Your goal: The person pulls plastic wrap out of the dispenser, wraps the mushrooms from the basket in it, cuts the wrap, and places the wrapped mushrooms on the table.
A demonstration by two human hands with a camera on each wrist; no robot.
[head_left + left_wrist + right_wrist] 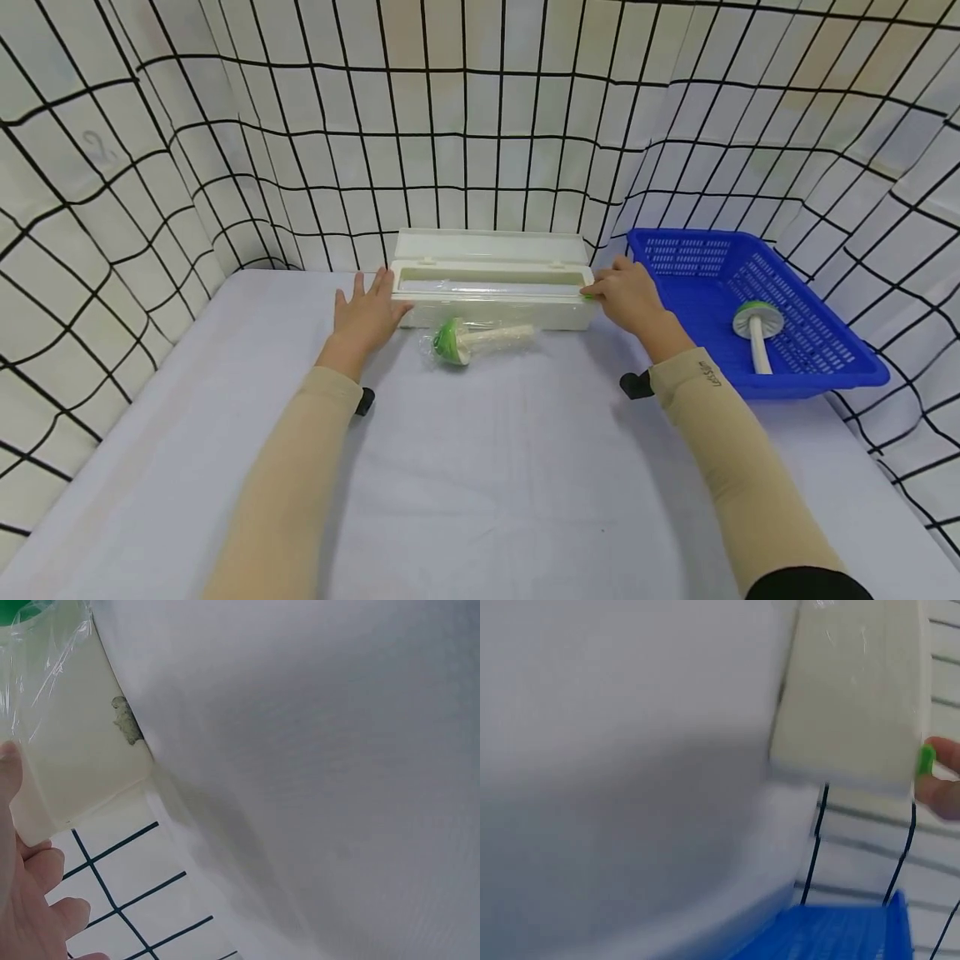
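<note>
A white cling film dispenser [495,313] stands at the back of the table with its lid [491,247] tipped up and a film roll inside. My left hand [366,315] braces its left end, fingers spread, thumb on the front face. At the right end, my right hand [628,298] pinches a small green slider [926,760] on the dispenser's edge. Clear film [52,652] hangs over the front face. Before the dispenser lies a toy mushroom with a green cap [452,342] and white stem, loosely covered in clear film.
To the right, a blue plastic basket [813,385] holds another mushroom-shaped piece [759,329], its pale underside and stem showing. Black wire mesh [465,133] backed with white sheeting surrounds the table on the back and both sides. White cloth [495,500] covers the table.
</note>
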